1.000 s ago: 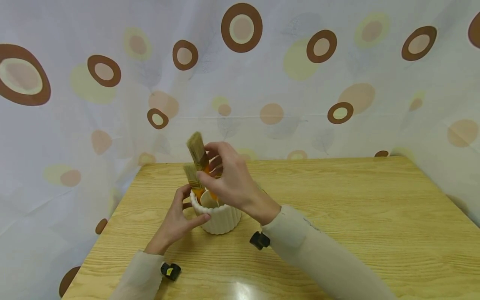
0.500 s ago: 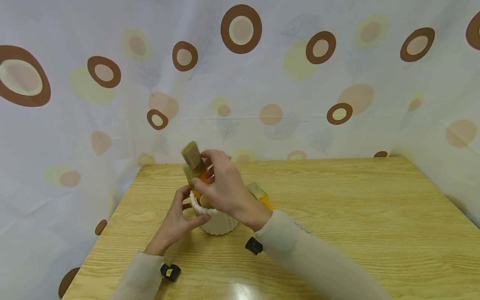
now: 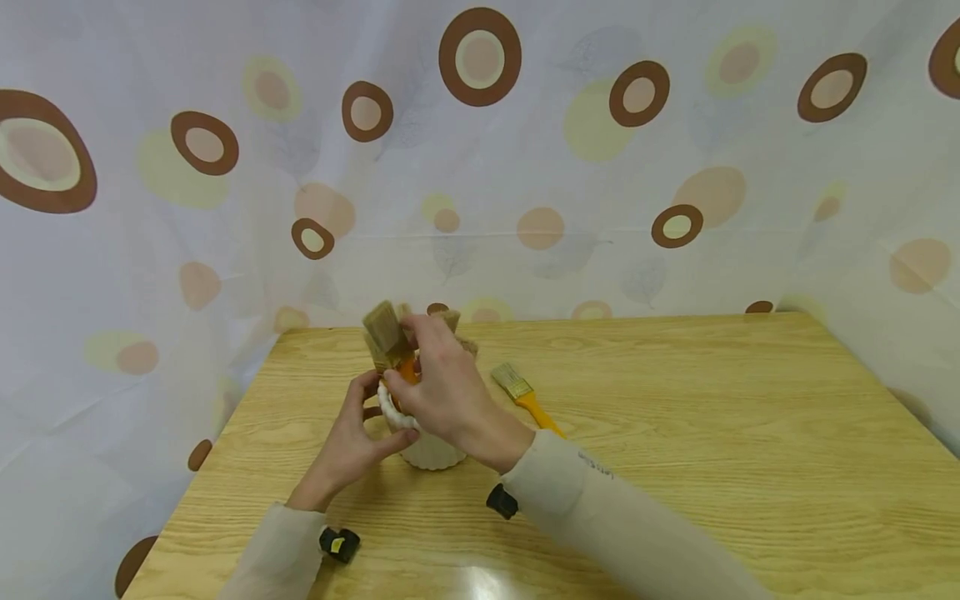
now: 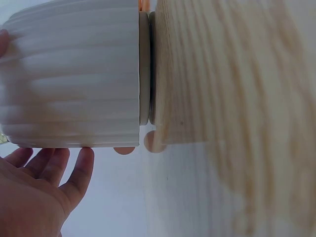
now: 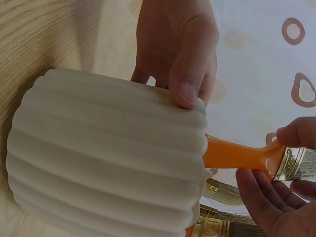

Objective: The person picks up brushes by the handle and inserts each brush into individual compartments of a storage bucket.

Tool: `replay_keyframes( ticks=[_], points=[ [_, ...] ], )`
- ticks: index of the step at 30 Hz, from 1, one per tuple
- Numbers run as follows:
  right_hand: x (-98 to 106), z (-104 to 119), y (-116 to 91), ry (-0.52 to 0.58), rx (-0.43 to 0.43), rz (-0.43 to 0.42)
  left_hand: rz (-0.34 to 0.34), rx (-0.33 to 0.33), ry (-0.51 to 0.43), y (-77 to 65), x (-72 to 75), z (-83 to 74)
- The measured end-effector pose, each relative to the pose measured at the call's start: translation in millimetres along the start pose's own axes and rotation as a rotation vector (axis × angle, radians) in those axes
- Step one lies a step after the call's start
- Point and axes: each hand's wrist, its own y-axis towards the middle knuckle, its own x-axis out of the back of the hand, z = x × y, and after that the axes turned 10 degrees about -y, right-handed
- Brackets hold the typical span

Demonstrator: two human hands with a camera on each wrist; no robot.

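Note:
A white ribbed pot [image 3: 433,452] stands upright on the table. My left hand [image 3: 352,446] holds it from the left, thumb near the front rim and fingers around the far side; in the left wrist view fingertips touch the pot's wall [image 4: 74,79]. My right hand [image 3: 450,387] pinches a flat paintbrush [image 3: 385,327] just under its metal band, bristles up. The right wrist view shows its orange handle [image 5: 237,154] reaching down into the pot's mouth. Other paintbrushes [image 5: 219,191] stand in the pot, partly hidden by my right hand in the head view.
Another orange-handled paintbrush [image 3: 528,400] lies on the wooden table [image 3: 712,433] right of the pot, partly behind my right forearm. A patterned curtain [image 3: 480,158] hangs along the table's back and sides.
My right hand has lowered with the paintbrush, its handle going deeper into the pot, and has shifted slightly left. The paintbrush lying on the table has come into view. My left hand stays on the pot.

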Motion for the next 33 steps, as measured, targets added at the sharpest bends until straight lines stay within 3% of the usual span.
replay_keyframes(
  ticks=[22, 33],
  points=[
    [-15, -6, -12, -0.097, -0.025, 0.042, -0.01, -0.007, 0.027, -1.0, -0.7, -2.3],
    [-22, -11, -15, -0.187, -0.044, 0.027, -0.007, -0.067, 0.014, 0.4, 0.1, 1.1]
  ],
)
